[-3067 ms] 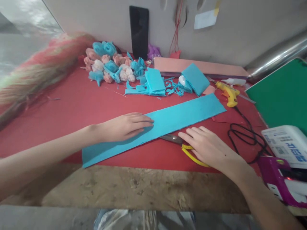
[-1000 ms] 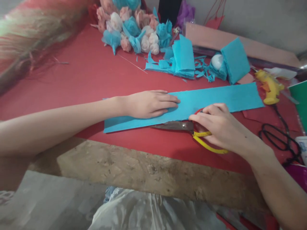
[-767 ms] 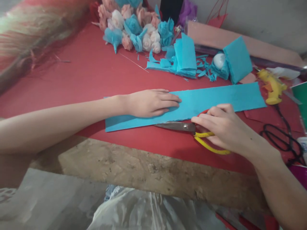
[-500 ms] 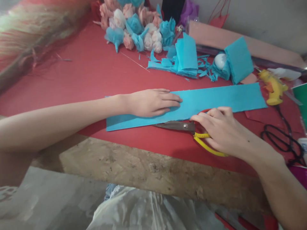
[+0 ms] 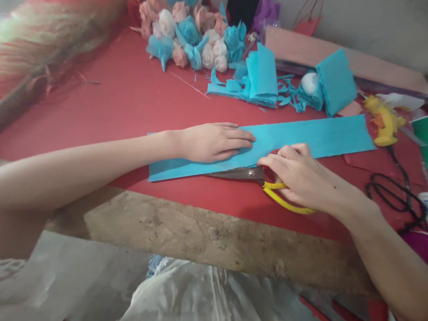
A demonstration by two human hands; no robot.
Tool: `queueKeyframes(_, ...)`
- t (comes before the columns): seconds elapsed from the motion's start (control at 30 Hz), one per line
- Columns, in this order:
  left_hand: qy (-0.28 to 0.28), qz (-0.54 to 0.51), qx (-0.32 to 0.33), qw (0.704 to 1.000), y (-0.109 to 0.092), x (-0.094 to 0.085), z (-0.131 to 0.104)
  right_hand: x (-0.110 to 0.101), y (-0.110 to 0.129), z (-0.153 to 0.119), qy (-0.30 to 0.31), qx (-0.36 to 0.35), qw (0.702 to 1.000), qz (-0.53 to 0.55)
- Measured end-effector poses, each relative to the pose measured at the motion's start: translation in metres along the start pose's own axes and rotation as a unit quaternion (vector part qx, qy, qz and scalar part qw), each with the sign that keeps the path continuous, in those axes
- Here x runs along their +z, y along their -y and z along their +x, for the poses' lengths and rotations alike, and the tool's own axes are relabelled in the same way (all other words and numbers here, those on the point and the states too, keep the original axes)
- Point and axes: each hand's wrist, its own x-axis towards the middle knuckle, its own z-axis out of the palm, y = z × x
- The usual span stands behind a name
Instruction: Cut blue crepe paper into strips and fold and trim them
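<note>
A long strip of blue crepe paper [image 5: 310,136] lies across the red tabletop [image 5: 110,102]. Flat on its left half rests my left hand [image 5: 214,141], palm down with fingers stretched out. My right hand [image 5: 290,176] is closed round the handles of a pair of scissors [image 5: 239,173], which have yellow and red grips. The dark blades point left along the strip's near edge, with part of them under the paper. How far the blades are apart is hidden.
Paper roses [image 5: 189,33] in blue, pink and white sit at the back. Folded blue paper [image 5: 262,76], scraps and a white ball [image 5: 310,83] lie behind the strip. A yellow glue gun [image 5: 384,120] with a black cord is at right. The bare wooden edge [image 5: 200,227] runs in front.
My right hand and the scissors have slid a little left along the paper's near edge. The left hand stays on the strip; the view has shifted slightly.
</note>
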Motion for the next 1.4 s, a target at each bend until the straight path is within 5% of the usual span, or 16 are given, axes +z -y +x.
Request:
queueKeyframes(0.13, 0.002, -0.001, 0.002, 1.000, 0.000, 0.000, 0.000, -0.003, -0.003, -0.001, -0.044, -0.026, 0.998, 0.021)
queueKeyframes(0.43, 0.002, -0.002, -0.003, 1.000, 0.000, -0.001, 0.001, 0.004, 0.006, -0.010, -0.007, -0.009, 0.999, -0.039)
queueKeyframes(0.8, 0.002, 0.012, 0.004, 1.000, 0.002, 0.001, -0.001, -0.001, 0.005, 0.004, 0.021, 0.017, 0.999, 0.032)
queueKeyframes(1.23, 0.000, 0.009, 0.006, 1.000, 0.000, 0.001, 0.000, -0.008, 0.008, 0.008, -0.032, -0.054, 0.998, 0.016)
queueKeyframes(1.4, -0.011, -0.011, 0.002, 1.000, 0.000, 0.000, 0.000, -0.005, 0.015, -0.001, -0.016, -0.032, 0.999, -0.038)
